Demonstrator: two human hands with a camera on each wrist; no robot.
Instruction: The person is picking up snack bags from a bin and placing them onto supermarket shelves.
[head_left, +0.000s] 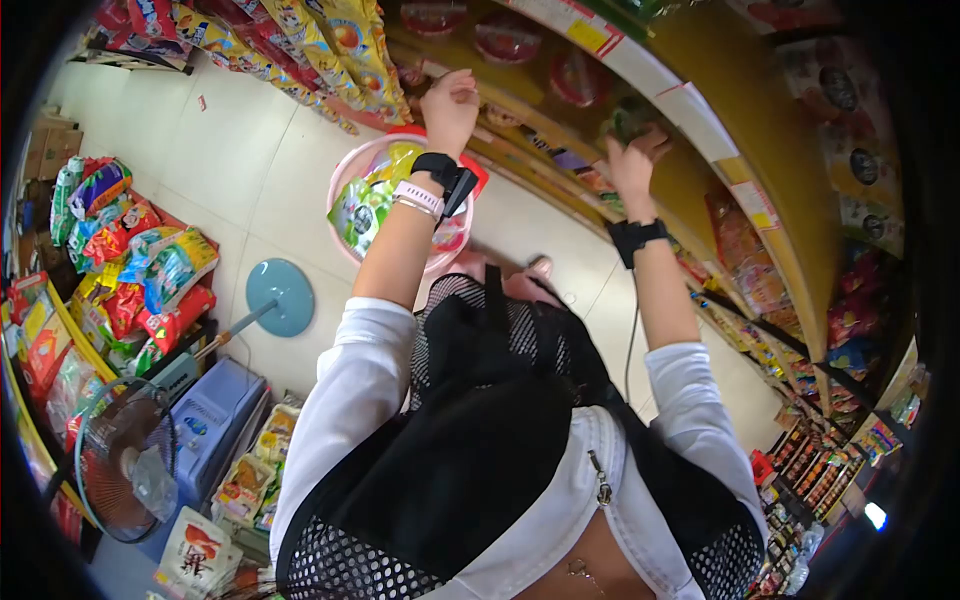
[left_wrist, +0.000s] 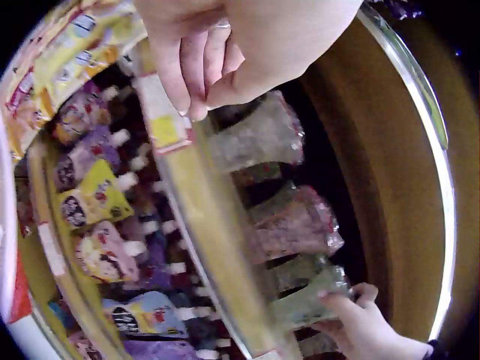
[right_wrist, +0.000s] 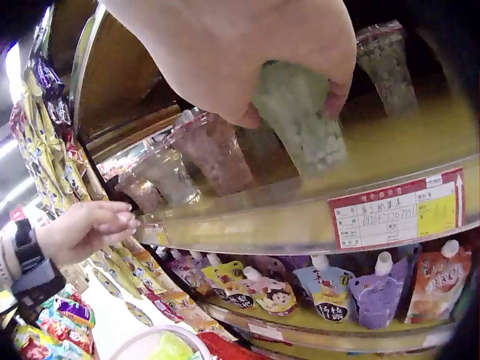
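My right hand (right_wrist: 255, 52) reaches onto a shelf and grips a clear plastic pack (right_wrist: 300, 124) of pale green pieces, thumb on one side and fingers on the other. Beside it in the row stand a pink pack (right_wrist: 214, 154) and a whitish pack (right_wrist: 390, 71) of the same waisted shape. My left hand (left_wrist: 255, 45) hangs by the shelf's front edge with its fingers loosely curled and nothing in them. In the left wrist view its fingertips overlap a white and yellow price label (left_wrist: 161, 112). The head view shows the left hand (head_left: 450, 110) above a pink basket (head_left: 335, 225).
Spouted pouches (right_wrist: 324, 292) line the shelf below, behind a ledge with a red-edged price tag (right_wrist: 397, 210). Yellow snack bags (head_left: 350, 50) hang near the left hand. Bagged goods (head_left: 140, 260), a stool (head_left: 280, 300) and a fan (head_left: 125, 455) stand on the left.
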